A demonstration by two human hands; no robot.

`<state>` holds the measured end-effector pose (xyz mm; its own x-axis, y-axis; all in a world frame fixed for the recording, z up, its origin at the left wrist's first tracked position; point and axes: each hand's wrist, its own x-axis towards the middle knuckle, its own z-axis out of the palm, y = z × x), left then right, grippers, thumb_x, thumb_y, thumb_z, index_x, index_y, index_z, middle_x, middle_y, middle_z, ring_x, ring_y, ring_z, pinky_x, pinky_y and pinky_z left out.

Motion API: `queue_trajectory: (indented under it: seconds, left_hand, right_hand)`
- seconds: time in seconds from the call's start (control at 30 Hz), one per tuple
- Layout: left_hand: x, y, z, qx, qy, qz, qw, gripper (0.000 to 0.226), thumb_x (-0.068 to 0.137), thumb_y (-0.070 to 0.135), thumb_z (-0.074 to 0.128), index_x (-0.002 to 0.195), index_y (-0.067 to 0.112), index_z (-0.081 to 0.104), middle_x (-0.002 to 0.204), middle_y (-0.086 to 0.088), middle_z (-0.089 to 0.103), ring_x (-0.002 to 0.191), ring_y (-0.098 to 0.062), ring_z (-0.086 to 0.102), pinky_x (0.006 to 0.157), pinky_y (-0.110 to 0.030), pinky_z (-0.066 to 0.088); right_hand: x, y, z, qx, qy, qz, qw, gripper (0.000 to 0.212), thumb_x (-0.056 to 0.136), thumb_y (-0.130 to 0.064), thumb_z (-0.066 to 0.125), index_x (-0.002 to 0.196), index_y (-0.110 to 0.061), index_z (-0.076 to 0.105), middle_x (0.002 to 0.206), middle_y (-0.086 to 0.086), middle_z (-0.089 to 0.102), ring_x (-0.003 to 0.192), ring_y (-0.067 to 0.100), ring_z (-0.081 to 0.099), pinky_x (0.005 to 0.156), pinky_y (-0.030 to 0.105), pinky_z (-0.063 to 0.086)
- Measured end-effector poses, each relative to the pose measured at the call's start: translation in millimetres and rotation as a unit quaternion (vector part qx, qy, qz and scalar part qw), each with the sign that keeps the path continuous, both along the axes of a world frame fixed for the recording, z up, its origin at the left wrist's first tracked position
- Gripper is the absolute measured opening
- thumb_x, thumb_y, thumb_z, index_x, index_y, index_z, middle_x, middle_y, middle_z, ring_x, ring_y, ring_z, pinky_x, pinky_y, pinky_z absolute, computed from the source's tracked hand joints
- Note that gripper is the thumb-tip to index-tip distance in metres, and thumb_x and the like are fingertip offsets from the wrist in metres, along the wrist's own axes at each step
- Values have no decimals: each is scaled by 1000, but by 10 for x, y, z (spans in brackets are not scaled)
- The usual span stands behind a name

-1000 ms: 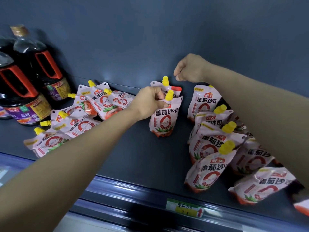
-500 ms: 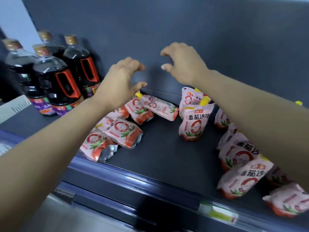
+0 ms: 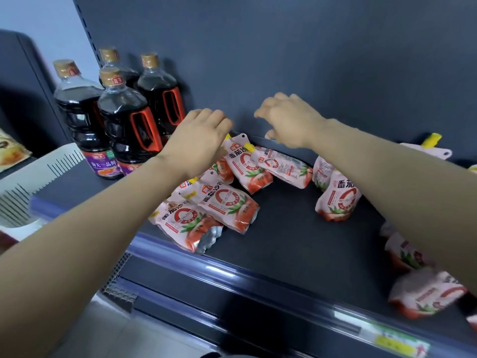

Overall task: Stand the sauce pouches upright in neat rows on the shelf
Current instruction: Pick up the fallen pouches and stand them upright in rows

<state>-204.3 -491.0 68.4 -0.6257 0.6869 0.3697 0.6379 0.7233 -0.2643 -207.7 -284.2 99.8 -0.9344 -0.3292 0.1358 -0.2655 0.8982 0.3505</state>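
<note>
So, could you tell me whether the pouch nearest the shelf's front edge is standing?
No, that pouch lies flat, face up, its crinkled base at the shelf edge.

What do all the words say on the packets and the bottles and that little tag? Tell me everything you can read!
"番茄沙司" on the lying sauce pouch.
"番茄" on the back pouch; the rest is hidden.
"番茄" on the upright pouch, cut off by the arm.
"海天一品鲜" on the purple label of the dark bottle, first part small.
Small print on the pouches: too small to read.
The shelf price tag: blurred, unreadable.
</note>
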Motion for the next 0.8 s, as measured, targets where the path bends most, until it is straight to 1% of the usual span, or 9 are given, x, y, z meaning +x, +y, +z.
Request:
queue_trajectory:
  seconds: [0.23,0.3,0.37,0.43,0.53,0.67,0.73,0.8]
  left_hand:
    - [-225,19,-302,-14,-46,23,999,50,86,31,57,128,6,44,119,-14,51,111,-33,46,98,-39,30]
    - [-271,5,-377,-15,-54,32,998,49,87,31,56,128,7,43,120,-13,50,111,-32,45,99,-38,28]
    - [-305,-4,-434,-19,-64,39,997,50,87,31,55,130,8,42,122,-12,50,112,-31,45,100,-37,27]
    - [-329,-5,-472,-17,-72,43,996,50,87,31,55,130,8,42,122,-12,50,113,-31,45,101,-37,26]
    - [-355,13,-519,-7,-80,54,995,50,87,31,55,130,9,42,123,-12,50,114,-31,44,101,-36,26]
    - [-361,69,-595,11,-96,65,993,51,87,31,57,130,8,43,123,-12,51,116,-29,43,100,-35,26]
    - [-378,90,-623,26,-104,69,992,50,86,29,57,130,8,44,122,-12,52,116,-29,44,100,-36,28]
    - [-403,109,-657,35,-117,76,990,50,86,29,57,130,9,44,123,-11,52,116,-29,44,101,-36,28]
  right_hand:
    - [-362,17,-367,10,-145,-48,988,56,86,-17,62,139,-22,44,136,10,47,123,32,44,98,44,43]
    - [-460,17,-478,9,-180,-55,982,65,84,-19,65,142,-28,38,137,9,45,123,32,44,98,45,44]
    - [-552,20,-554,4,-207,-63,976,73,81,-19,69,144,-30,33,135,9,45,122,32,44,98,46,45]
    - [-637,33,-586,0,-228,-71,971,79,79,-20,72,145,-29,29,134,11,45,121,33,45,98,47,45]
    - [-731,57,-594,-18,-246,-64,967,85,74,-23,78,144,-30,30,130,10,47,116,33,50,96,45,47]
    - [-779,92,-642,-31,-267,-48,962,91,74,-23,79,146,-35,25,131,8,45,119,31,48,97,44,45]
    - [-784,106,-665,-45,-268,-47,961,89,71,-24,81,143,-34,29,129,8,48,116,30,50,95,43,46]
    - [-789,110,-682,-62,-262,-43,962,81,69,-24,82,135,-30,36,123,7,51,108,28,52,89,42,47]
